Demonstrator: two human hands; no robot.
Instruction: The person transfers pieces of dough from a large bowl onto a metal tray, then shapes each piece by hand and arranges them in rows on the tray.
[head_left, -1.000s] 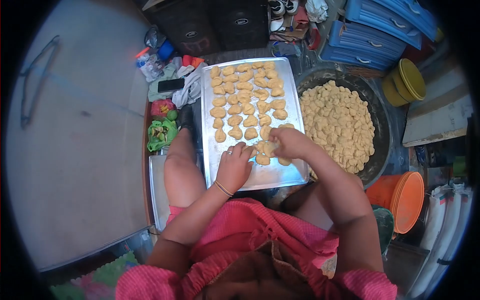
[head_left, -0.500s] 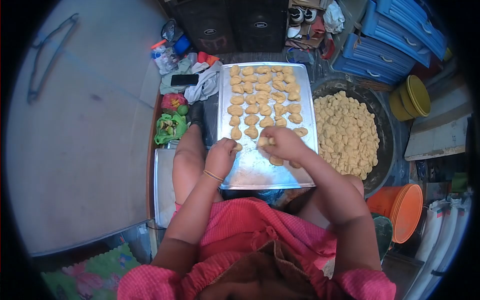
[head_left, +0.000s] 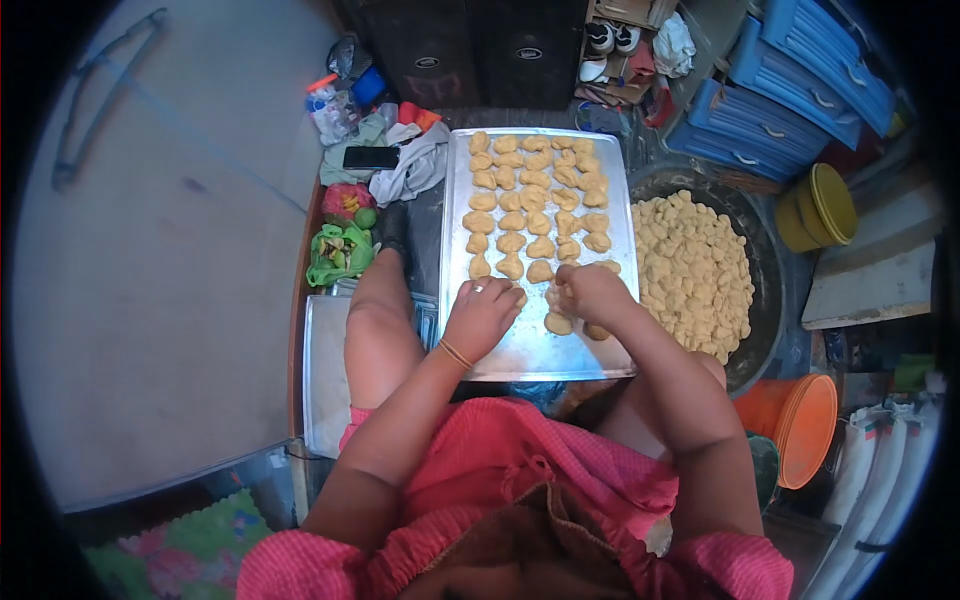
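Observation:
A metal baking tray (head_left: 500, 355) lies in front of me with rows of lumpy yellow dough pieces (head_left: 510, 242) on its far and middle part. At the tray's near left, my left hand (head_left: 484, 312) has its fingers curled over a piece of dough (head_left: 520, 297), mostly covered by the hand. My right hand (head_left: 593, 297) is to the right of it, fingertips pinched together low over the tray. Whatever is between those fingertips is too small and blurred to name. Two dough pieces (head_left: 558, 324) lie just below the right hand.
Right of the tray stands a wide dark basin (head_left: 768, 270) heaped with small dough pieces (head_left: 692, 265). An orange bucket (head_left: 800, 430) and an olive bucket (head_left: 820, 207) are farther right. A phone (head_left: 370, 158) rests on cloths at the left, near a green bag (head_left: 340, 255).
My left hand has moved right along the tray and now covers a dough piece there. My right hand, which held a visible dough piece, has shifted right. The view has moved slightly.

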